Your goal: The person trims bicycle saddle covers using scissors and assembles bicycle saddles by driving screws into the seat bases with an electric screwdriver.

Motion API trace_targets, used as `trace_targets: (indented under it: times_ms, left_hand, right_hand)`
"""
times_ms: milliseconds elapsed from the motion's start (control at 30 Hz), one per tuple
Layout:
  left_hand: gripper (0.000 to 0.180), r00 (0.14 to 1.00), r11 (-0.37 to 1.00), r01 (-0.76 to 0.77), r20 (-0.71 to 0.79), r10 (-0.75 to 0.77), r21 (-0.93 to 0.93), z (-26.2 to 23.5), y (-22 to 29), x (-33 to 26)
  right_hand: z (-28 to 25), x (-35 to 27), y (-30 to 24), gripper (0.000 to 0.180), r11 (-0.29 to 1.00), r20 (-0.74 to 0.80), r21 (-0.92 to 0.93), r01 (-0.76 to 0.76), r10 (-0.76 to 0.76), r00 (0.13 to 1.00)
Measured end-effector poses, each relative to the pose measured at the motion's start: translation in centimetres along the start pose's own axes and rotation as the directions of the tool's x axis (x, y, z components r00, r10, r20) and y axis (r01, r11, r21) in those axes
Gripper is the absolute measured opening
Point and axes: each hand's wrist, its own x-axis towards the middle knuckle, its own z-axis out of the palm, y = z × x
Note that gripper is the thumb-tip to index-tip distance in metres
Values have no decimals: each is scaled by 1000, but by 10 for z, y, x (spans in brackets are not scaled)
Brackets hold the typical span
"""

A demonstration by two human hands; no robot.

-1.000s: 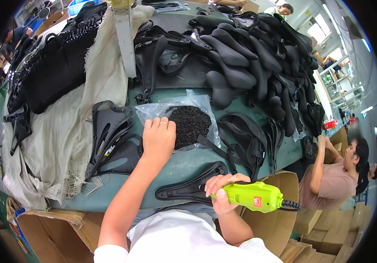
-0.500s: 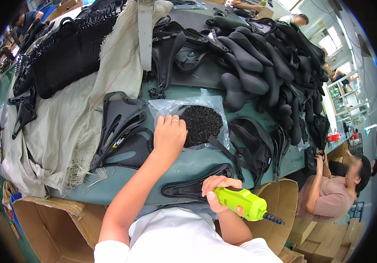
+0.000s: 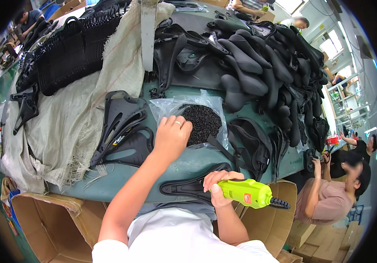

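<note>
My left hand is at the left side of an open clear plastic bag, its curled fingers at the edge of a heap of small black screws. The fingertips are hidden, so whatever they pinch does not show. In my right hand is a lime-green electric screwdriver, its black corded end pointing right. Beneath that hand, near the table's front edge, a black bicycle saddle lies with its underside up.
Black saddle bases lie left of the bag, beside woven sacking. A large pile of black saddles fills the back right. A metal post rises behind. Cardboard boxes stand below the table edge. A co-worker works at right.
My left hand has shifted slightly right at the screws. My right hand has moved a little right and up with the screwdriver. Another person's arm now shows behind the co-worker.
</note>
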Motion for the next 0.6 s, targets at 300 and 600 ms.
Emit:
trace_targets:
  times_ms: [300,600]
  left_hand:
    - [13,914,819,42,353,200,-573,-59,69,-109]
    - [18,976,867,5,192,104,-498,-53,80,-114]
  right_hand:
    - [-2,3,-6,50,999,44,-41,-4,6,999]
    - [-1,26,-27,50,964,103,228,-140,119,988]
